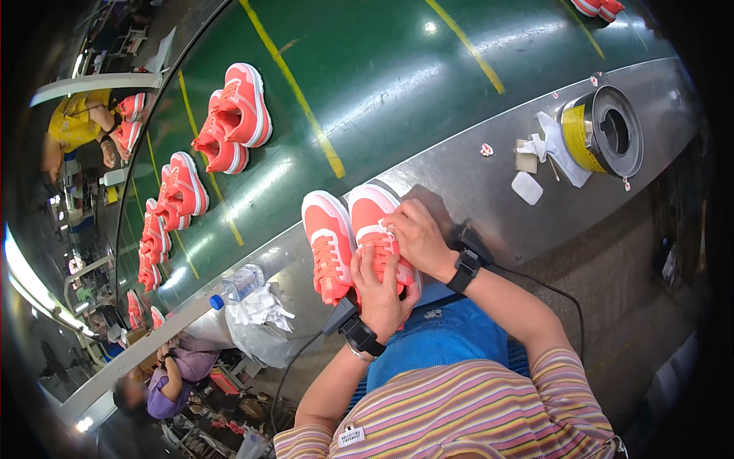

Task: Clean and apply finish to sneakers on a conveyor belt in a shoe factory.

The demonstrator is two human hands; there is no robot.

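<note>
A pair of coral sneakers with white soles rests side by side at the metal bench's edge, toes pointing away from me. My left hand (380,300) grips the right-hand sneaker (372,205) near its ankle opening, fingers over the laces. Bent fingers of my right hand (420,239) pinch the same shoe's upper at the side of the lacing. Whether a small piece is between those fingertips is hidden. The left-hand sneaker (327,236) stands close against it, with no hand clearly on it. Both wrists carry black strapped devices with cables.
A green conveyor belt (367,92) with yellow lines carries more sneaker pairs (233,118). On the metal bench (489,199) are a round can (612,130), white paper and a pale block. A plastic bottle (243,281) and crumpled paper (264,308) lie left. Other people work across the belt and at left.
</note>
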